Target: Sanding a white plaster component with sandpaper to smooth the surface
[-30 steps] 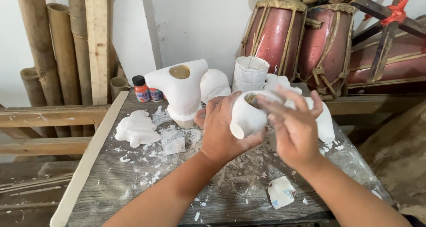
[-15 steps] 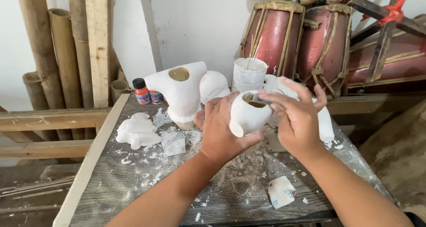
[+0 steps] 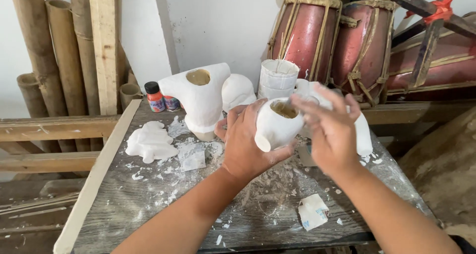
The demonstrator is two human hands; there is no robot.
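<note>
The left hand [image 3: 246, 147] grips a hollow white plaster piece [image 3: 275, 129] (brown inside); the right hand [image 3: 331, 130], fingers loosely spread, touches its rim beside a white cup [image 3: 276, 79].

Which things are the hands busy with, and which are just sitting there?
Busy with: left hand grips the white hollow piece; right hand is at its opening.

Just sitting: tall white mould, flat white cast, paint bottle, drums, paper scrap.

Two small labelled paint bottles [image 3: 162, 99], one red-capped, stand at the table's [image 3: 124, 204] back-left edge.
</note>
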